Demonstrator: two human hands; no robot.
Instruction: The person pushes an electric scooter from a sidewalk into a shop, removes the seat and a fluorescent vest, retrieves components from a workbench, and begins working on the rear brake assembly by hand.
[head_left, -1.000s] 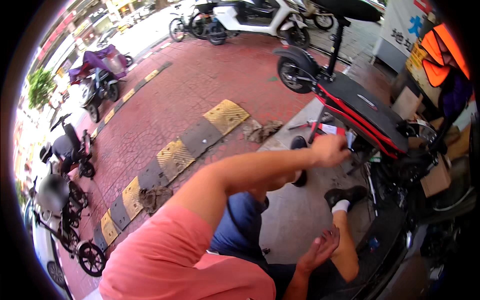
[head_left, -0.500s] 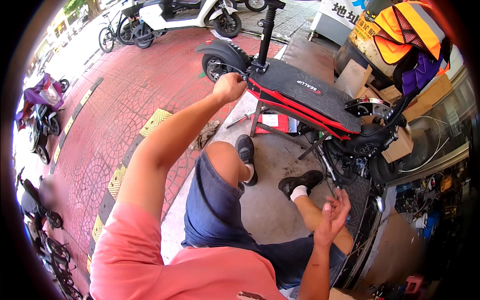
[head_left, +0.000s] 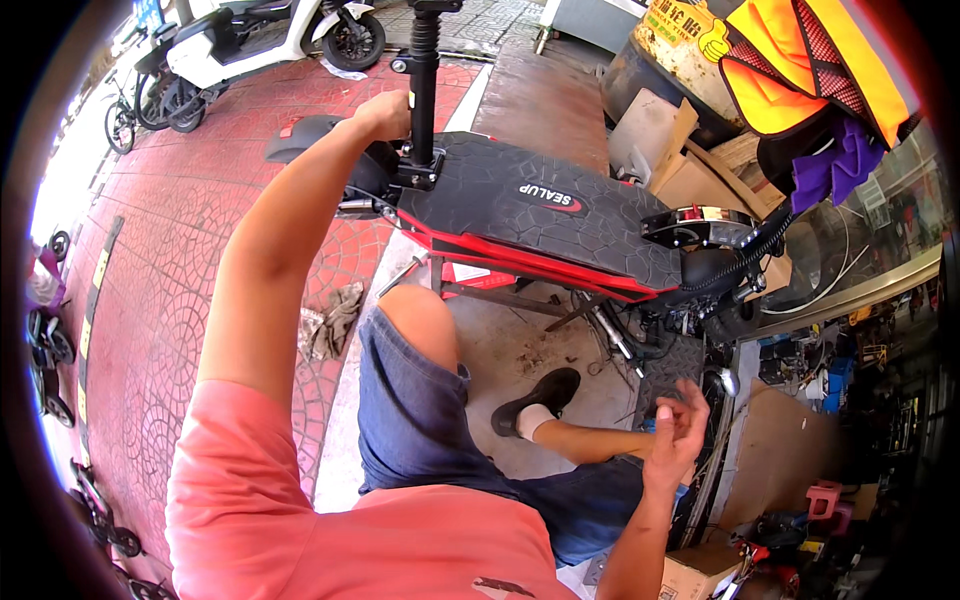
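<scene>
A black-decked electric scooter (head_left: 560,215) with red sides rests on a dark metal stand (head_left: 500,295) in front of me. My left hand (head_left: 385,116) is closed, up against the left side of the scooter's thick black post (head_left: 424,100). Its fingertips are turned away, and what they hold, if anything, is hidden. Below it, a black wheel fender (head_left: 300,138) shows partly behind my forearm. My right hand (head_left: 676,435) hovers above my bent right leg with fingers loosely curled and apart, holding nothing.
A grey rag (head_left: 332,320) lies on the red paving beside my left knee. Cardboard boxes (head_left: 700,185), a rusty drum (head_left: 670,60) and an orange vest (head_left: 800,60) crowd the far right. A white motor scooter (head_left: 255,50) stands far left. Tools and parts fill shelves at the right.
My left hand has moved up from the deck's front corner to the post. My view has swung, so the scooter sits further left. The right hand stays raised and empty.
</scene>
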